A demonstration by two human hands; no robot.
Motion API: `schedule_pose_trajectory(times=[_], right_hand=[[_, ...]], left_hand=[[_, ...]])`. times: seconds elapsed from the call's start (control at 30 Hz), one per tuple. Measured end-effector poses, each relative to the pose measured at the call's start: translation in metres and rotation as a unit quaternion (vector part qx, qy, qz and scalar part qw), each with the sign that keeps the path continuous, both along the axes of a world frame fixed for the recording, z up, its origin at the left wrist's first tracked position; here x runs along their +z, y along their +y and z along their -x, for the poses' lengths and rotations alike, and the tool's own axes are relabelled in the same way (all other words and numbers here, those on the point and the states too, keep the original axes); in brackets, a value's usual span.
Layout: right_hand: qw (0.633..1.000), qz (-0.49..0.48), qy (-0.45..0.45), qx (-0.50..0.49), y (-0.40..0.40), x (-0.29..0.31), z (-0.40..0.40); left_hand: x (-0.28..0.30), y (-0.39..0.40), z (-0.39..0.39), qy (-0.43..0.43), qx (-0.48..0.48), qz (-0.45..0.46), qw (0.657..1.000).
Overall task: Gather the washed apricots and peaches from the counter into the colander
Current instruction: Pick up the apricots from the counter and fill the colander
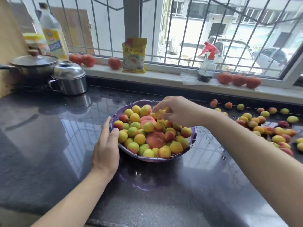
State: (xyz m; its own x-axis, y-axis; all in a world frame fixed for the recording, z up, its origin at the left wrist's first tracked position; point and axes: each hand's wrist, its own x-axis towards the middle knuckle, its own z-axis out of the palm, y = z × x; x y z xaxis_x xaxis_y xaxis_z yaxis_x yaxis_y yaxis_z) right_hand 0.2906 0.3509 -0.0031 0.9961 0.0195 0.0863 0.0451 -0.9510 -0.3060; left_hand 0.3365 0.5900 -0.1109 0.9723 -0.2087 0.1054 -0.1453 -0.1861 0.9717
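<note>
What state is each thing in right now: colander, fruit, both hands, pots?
colander: upright on the counter, heaped with fruit
loose fruit: scattered on the counter, right of the colander
right hand: over the colander, fingers pinching an apricot
left hand: flat against the colander's rim
steel pot: lid on
pan: lid on
spray bottle: upright on the sill
</note>
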Motion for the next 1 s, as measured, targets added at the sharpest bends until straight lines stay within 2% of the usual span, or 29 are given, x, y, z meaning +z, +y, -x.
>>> schedule_pose_trajectory(times=[0.1,0.4,0.6,0.67,0.7,0.77,0.83,0.9,1.0], right_hand=[[0.999,0.041,0.006,0.009,0.003,-0.006,-0.012],[0.998,0.060,0.033,-0.012,0.000,-0.012,-0.016],[0.998,0.051,0.006,-0.026,-0.001,-0.021,-0.014],[0.998,0.006,-0.049,-0.045,-0.002,-0.023,-0.004],[0.991,-0.036,-0.101,-0.075,-0.005,-0.025,0.004],[0.956,-0.102,-0.226,-0.159,-0.015,-0.036,0.024],[0.912,-0.111,-0.306,-0.248,-0.026,-0.060,0.047],[0.890,-0.089,-0.321,-0.309,-0.034,-0.087,0.068],[0.878,-0.068,-0.310,-0.359,-0.043,-0.103,0.087]], left_hand=[[0.001,0.001,0.000,0.002,0.003,-0.009,1.000],[0.003,0.000,0.001,0.000,0.003,-0.035,0.999],[0.003,0.001,0.000,-0.002,0.001,-0.048,0.999],[0.003,0.002,0.001,-0.005,0.000,-0.051,0.999],[0.003,0.001,0.001,-0.008,-0.001,-0.052,0.999],[0.003,0.001,0.001,-0.012,-0.002,-0.052,0.999],[0.002,0.001,0.000,-0.016,-0.001,-0.053,0.998],[0.001,0.001,0.001,-0.022,0.000,-0.053,0.998],[0.000,0.002,0.001,-0.028,0.003,-0.044,0.999]])
